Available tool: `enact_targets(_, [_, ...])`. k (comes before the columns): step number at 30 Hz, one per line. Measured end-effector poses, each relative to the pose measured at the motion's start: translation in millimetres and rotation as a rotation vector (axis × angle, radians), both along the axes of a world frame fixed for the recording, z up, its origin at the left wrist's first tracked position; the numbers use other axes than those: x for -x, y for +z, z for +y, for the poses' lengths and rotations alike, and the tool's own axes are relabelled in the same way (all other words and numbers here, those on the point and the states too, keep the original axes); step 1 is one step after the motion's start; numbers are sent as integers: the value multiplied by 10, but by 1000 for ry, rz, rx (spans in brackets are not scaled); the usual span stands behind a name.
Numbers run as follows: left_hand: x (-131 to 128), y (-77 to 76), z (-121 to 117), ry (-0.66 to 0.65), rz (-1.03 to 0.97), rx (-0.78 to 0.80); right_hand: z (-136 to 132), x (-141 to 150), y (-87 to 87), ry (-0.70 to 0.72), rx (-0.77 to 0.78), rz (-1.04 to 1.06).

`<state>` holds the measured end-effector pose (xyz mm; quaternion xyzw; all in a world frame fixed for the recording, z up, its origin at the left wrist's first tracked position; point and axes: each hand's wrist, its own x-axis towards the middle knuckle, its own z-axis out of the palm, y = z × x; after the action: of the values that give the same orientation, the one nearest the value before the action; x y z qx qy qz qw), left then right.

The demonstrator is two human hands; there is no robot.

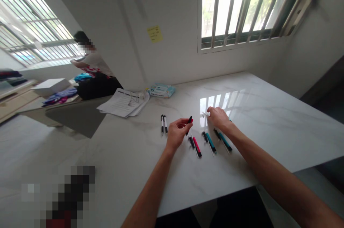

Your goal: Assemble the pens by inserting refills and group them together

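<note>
My left hand (177,132) is closed around a black and red pen part (189,121), tilted upward between thumb and fingers. To its right, my right hand (217,116) pinches a thin, light piece (204,114) by the fingertips; it looks like a pen refill, but its detail is too small to tell. Below the hands lie taken-apart pens: a red barrel (196,145) beside a black part (191,142), and two teal barrels (211,143) with black parts and thin refills alongside. Two white-and-black pens (162,125) lie side by side left of my left hand.
Printed papers (122,102) with glasses on top and a blue-white wipes pack (161,91) sit at the marble table's back edge. A yellow note (155,34) is on the wall. Beyond the table at left, a person (94,63) stands near a white box (52,86) and folded cloth.
</note>
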<state>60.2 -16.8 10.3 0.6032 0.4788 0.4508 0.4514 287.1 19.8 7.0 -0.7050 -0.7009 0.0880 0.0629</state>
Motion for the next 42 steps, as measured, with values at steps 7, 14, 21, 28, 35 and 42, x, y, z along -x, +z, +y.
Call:
enact_targets(7, [-3, -18, 3, -8, 22, -20, 33, 53, -5, -10, -42, -12])
enact_targets(14, [-5, -4, -5, -2, 40, -25, 11, 11, 16, -3, -45, 18])
enact_targets(21, [-9, -27, -4, -8, 73, -50, 46, 94, 26, -14, -31, 10])
enact_targets(28, [1, -17, 6, 0, 82, -62, 22, 32, 34, -1, -30, 10])
enact_targets(35, [-3, -27, 7, 1, 96, -72, 11, 81, 28, -26, -19, -5])
enact_targets(42, [1, -22, 8, -10, 93, -65, 15, 123, 36, 21, -19, 17])
